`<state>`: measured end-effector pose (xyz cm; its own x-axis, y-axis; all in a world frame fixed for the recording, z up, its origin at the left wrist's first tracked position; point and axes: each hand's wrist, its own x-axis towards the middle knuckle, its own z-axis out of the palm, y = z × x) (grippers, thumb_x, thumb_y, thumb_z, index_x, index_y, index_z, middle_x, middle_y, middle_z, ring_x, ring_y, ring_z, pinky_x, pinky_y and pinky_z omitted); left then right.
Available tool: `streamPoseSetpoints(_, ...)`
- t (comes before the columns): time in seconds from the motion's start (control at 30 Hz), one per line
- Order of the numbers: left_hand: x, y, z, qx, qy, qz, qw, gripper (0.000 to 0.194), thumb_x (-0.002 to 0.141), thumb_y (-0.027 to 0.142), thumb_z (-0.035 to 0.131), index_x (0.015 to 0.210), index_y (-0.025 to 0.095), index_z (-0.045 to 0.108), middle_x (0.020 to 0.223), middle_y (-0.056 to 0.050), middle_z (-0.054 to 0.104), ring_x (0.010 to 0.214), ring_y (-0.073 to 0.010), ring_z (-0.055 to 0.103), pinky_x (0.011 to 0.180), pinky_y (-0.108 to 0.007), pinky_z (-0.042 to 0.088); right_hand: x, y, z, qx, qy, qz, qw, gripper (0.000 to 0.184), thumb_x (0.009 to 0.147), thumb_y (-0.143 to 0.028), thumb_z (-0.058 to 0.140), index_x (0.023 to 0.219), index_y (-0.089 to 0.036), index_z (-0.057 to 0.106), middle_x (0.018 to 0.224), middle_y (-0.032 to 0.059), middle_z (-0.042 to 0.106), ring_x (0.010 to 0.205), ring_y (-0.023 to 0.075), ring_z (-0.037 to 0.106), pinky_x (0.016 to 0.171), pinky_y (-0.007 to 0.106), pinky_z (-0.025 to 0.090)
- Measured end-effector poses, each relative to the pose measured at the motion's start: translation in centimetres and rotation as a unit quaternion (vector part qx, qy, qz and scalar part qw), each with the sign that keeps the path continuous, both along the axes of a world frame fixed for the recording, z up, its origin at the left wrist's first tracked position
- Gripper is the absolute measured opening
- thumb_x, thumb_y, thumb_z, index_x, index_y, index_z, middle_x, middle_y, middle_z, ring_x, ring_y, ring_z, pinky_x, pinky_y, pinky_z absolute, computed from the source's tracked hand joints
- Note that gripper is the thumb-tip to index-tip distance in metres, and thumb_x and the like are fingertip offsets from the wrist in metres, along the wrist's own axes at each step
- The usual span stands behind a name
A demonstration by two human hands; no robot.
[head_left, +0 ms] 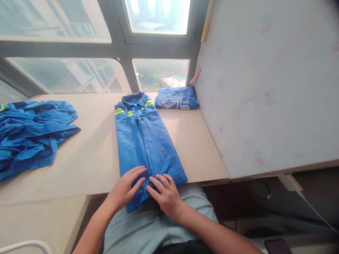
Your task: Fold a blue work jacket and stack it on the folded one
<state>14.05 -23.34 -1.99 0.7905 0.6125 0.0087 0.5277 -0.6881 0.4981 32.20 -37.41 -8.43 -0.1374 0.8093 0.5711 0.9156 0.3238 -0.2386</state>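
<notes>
A blue work jacket [156,141] with yellow-green stripes near its collar lies folded into a long shape on the pale table. Its collar points toward the window, and its lower end hangs over the table's front edge above my lap. My left hand [127,187] rests on the left side of that lower end, fingers stretched out. On the right side of the same end lies my right hand [166,195], its fingers spread on the fabric. Neither hand grips the cloth.
A crumpled blue garment [34,130] lies on the table [97,151] at left. Against the window at the back right is a folded blue garment [176,97] with white print. A white panel [265,88] with pinkish marks borders the right side. A phone [277,246] lies below right.
</notes>
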Motion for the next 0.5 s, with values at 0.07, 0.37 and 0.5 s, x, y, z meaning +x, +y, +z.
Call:
streamPoseSetpoints(0.07,1.8,2.3,0.0,0.070,0.002,0.009,0.998,0.048,0.098,0.044,0.045,0.138,0.022,0.057,0.148,-0.012,0.052,0.136,-0.0295,0.048,0.112,-0.048,0.041,0.0,-0.1,0.3,-0.007,-0.006,-0.005,1.000,0.029,0.098,-0.025,0.054,0.124,-0.032,0.064,0.142,0.0009,0.057,0.132,0.0220,0.044,0.112,0.045,0.032)
streamPoseSetpoints(0.37,6.6,7.3,-4.1,0.169,0.094,-0.035,0.981,0.057,0.099,0.049,0.036,0.150,0.025,0.044,0.163,-0.008,0.029,0.150,-0.0385,0.019,0.117,-0.062,0.019,0.4,0.3,0.4,-0.050,-0.030,0.021,0.998,0.022,0.100,-0.030,0.053,0.117,-0.035,0.066,0.139,-0.0062,0.059,0.135,0.0211,0.041,0.115,0.044,0.027)
streamPoseSetpoints(0.5,6.3,7.2,-4.6,0.168,0.095,-0.035,0.981,0.058,0.099,0.050,0.034,0.151,0.025,0.042,0.163,-0.008,0.029,0.150,-0.0378,0.020,0.117,-0.060,0.020,0.3,0.5,0.7,-0.050,-0.027,0.022,0.998,0.020,0.101,-0.029,0.053,0.116,-0.034,0.066,0.135,-0.0051,0.062,0.131,0.0210,0.044,0.110,0.043,0.030)
